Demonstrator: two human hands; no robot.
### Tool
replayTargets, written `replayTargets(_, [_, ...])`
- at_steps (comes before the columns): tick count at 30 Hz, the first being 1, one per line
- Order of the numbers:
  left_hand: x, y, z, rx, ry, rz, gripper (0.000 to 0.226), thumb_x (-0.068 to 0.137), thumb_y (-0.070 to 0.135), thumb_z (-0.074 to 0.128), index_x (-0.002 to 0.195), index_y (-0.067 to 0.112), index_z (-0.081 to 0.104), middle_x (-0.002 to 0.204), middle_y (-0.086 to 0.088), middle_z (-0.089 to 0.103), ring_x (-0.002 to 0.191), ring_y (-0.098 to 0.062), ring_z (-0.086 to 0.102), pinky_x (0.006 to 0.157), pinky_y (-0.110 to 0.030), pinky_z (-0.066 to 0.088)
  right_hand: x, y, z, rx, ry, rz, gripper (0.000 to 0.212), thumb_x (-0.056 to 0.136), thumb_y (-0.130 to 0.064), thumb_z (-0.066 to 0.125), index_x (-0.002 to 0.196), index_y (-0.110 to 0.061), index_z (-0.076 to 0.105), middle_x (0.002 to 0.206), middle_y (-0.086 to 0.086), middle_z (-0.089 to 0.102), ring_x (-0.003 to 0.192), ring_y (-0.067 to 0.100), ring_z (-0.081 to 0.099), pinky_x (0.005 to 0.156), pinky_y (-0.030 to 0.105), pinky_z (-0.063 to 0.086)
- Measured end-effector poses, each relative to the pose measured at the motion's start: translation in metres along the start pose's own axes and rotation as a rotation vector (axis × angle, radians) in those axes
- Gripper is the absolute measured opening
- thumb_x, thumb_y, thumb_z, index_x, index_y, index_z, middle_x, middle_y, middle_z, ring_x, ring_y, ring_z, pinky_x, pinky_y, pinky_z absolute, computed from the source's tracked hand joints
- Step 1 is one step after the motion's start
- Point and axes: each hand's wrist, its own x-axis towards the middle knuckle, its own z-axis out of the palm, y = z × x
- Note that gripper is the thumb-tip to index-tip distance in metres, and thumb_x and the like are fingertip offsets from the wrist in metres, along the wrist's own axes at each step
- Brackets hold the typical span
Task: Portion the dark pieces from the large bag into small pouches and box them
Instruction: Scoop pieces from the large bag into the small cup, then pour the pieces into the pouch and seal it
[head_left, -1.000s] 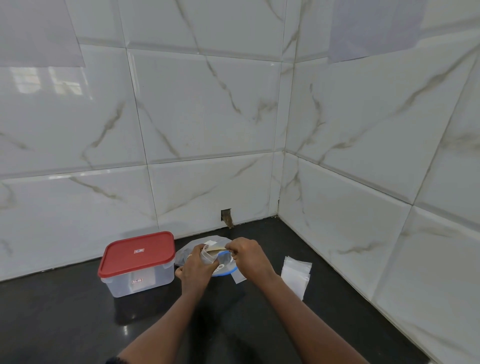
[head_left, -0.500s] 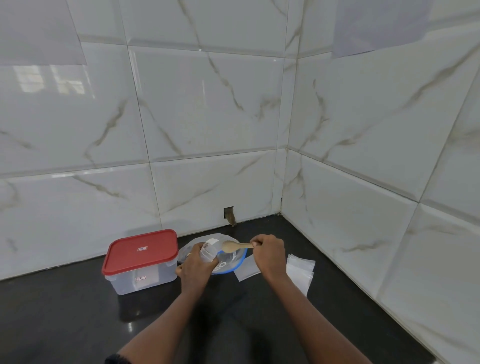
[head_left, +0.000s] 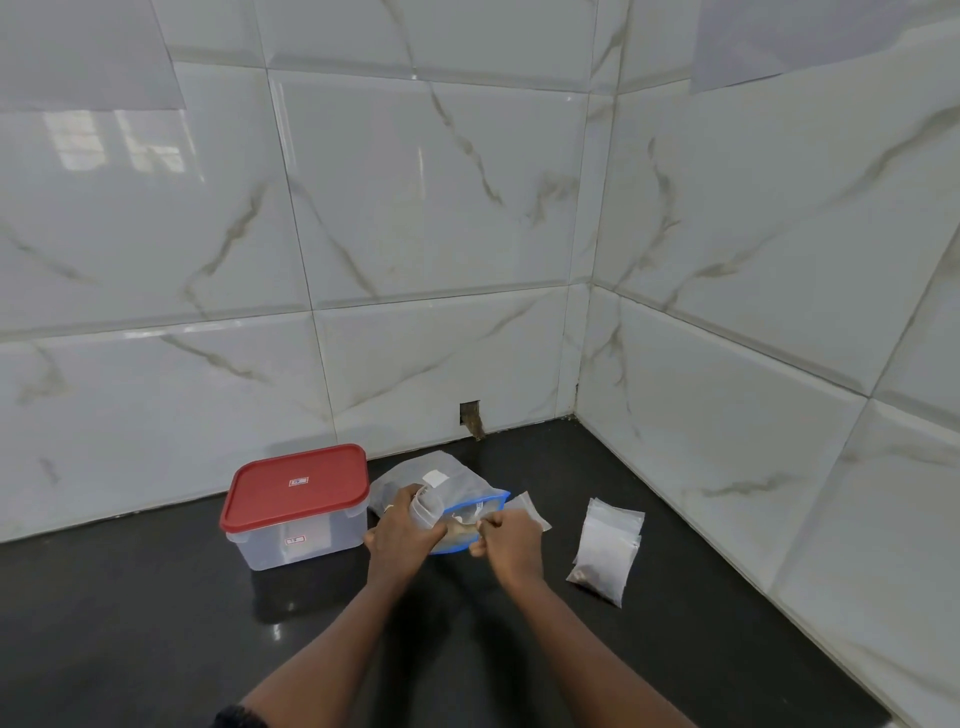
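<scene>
The large clear bag (head_left: 415, 475) with a blue zip edge lies on the black counter near the back wall. My left hand (head_left: 402, 532) grips a small clear pouch (head_left: 427, 512) held upright over the bag's mouth. My right hand (head_left: 509, 538) holds a wooden spoon (head_left: 460, 529) whose bowl points left, low at the bag's blue opening beside the pouch. A clear box (head_left: 298, 512) with a red lid, closed, stands left of the bag. A stack of small pouches (head_left: 608, 548) lies to the right; the lowest shows dark pieces at its bottom corner.
One flat empty pouch (head_left: 530, 512) lies just behind my right hand. White marble-look tiled walls meet in a corner at the back right. A small hole in the back wall (head_left: 471, 415) sits just above the counter (head_left: 156, 623).
My right hand lowered the spoon from above the pouch down to the bag's blue opening. The camera view has shifted, and my left hand still holds the pouch.
</scene>
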Motion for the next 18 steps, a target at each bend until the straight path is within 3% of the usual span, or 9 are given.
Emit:
replayTargets(3, [-0.002, -0.005, -0.003, -0.03, -0.032, -0.012, 0.076, 0.067, 0.047, 0.077, 0.128, 0.02, 0.042, 0.127, -0.005, 0.054, 0.117, -0.023, 0.052, 0.102, -0.051, 0.04, -0.007, 0.004, 0.022, -0.067, -0.063, 0.01, 0.024, 0.092, -0.012, 0.048, 0.1, -0.004, 0.07, 0.092, 0.007, 0.066, 0.077, 0.011, 0.059, 0.067, 0.021, 0.051])
replayTargets(7, [-0.009, -0.011, -0.005, -0.052, -0.05, 0.001, 0.085, 0.064, 0.047, 0.08, 0.132, 0.02, 0.037, 0.134, -0.005, 0.049, 0.121, -0.021, 0.049, 0.106, -0.049, 0.038, -0.022, 0.009, 0.036, -0.254, -0.134, -0.09, 0.024, 0.096, -0.011, 0.045, 0.11, -0.002, 0.063, 0.106, 0.01, 0.065, 0.095, 0.019, 0.064, 0.079, 0.023, 0.05])
replayTargets(11, [-0.012, -0.013, -0.005, -0.084, 0.025, 0.027, 0.102, 0.059, 0.05, 0.082, 0.141, 0.021, 0.028, 0.143, -0.003, 0.039, 0.128, -0.022, 0.042, 0.107, -0.047, 0.038, -0.031, 0.016, 0.038, -0.356, -0.18, -0.174, 0.025, 0.096, -0.02, 0.048, 0.115, -0.009, 0.06, 0.111, 0.01, 0.065, 0.102, 0.022, 0.064, 0.087, 0.031, 0.052])
replayTargets(15, [-0.011, 0.002, -0.005, -0.149, 0.064, 0.081, 0.101, 0.06, 0.063, 0.069, 0.141, 0.027, 0.022, 0.145, -0.001, 0.033, 0.13, -0.021, 0.037, 0.107, -0.049, 0.036, -0.03, 0.022, 0.03, -0.39, -0.183, -0.195, 0.026, 0.094, -0.023, 0.053, 0.119, -0.019, 0.059, 0.113, 0.005, 0.065, 0.103, 0.019, 0.063, 0.087, 0.03, 0.051])
replayTargets(18, [-0.01, 0.024, -0.002, -0.263, 0.038, 0.109, 0.089, 0.072, 0.064, 0.05, 0.145, 0.025, 0.017, 0.15, -0.002, 0.023, 0.138, -0.021, 0.024, 0.115, -0.049, 0.022, -0.028, 0.026, 0.02, -0.386, -0.148, -0.171, 0.031, 0.09, -0.023, 0.058, 0.12, -0.021, 0.06, 0.116, 0.005, 0.063, 0.107, 0.022, 0.061, 0.088, 0.032, 0.049])
